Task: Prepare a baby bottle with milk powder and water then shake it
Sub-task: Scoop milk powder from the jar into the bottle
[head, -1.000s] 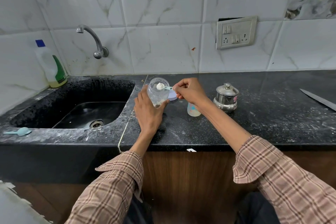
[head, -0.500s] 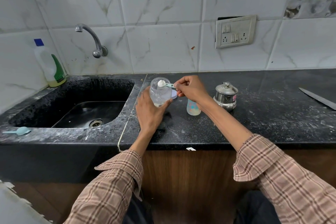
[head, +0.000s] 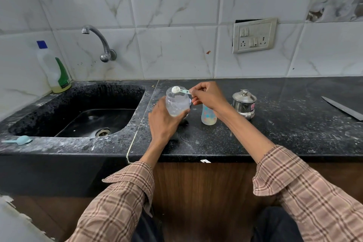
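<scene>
**Pinched scoop hovers over the jar mouth, bottle waits at five o'clock**

Our right hand (head: 208, 95) has its grip closed on the handle of a small teal scoop (head: 179, 90), thumb and fingertips pinching the flat tab. Our left hand (head: 164, 122) wraps its grip round the lower body of the clear powder jar (head: 176, 102), lifting it slightly off the desk (head: 275, 133). The scoop's bowl sits heaped with white powder right at the jar's open mouth, its handle running roughly from nine o'clock to three o'clock, bowl end toward the jar.

What the coming move turns on, we judge, is this: the baby bottle (head: 208, 115) stands upright on the desk at about five o'clock from the scoop bowl, just beside the jar and directly under our right wrist. The right hand is the nearer one. We cannot make out the bottle's mouth, since the hand covers it. The loaded scoop would need to travel down and rightward, kept level, so no powder spills onto the desk.
</scene>
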